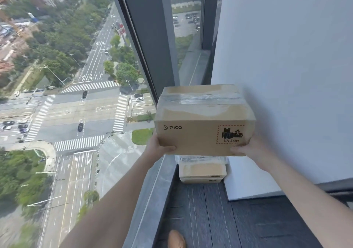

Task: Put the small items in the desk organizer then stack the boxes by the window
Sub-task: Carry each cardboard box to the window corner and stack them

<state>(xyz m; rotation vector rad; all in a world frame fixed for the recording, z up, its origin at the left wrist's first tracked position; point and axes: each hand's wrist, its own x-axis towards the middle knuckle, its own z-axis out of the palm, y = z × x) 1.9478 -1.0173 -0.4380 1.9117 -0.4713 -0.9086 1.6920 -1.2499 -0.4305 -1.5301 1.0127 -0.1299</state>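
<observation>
A taped brown cardboard box (pixel 204 119) with a PICO logo and a battery warning label hangs in the air in the corner by the window. My left hand (pixel 160 148) grips its lower left corner and my right hand (pixel 248 150) grips its lower right corner. Directly below it on the dark floor sits a smaller cardboard box (pixel 203 172) with clear tape on top, mostly hidden by the held box. The desk organizer and small items are out of sight.
A floor-to-ceiling window (pixel 76 94) with a grey sill (pixel 152 190) runs along the left. A white wall (pixel 286 75) closes the right side. Dark plank floor (pixel 210 219) lies between them, with a shoe tip (pixel 176 240) at the bottom.
</observation>
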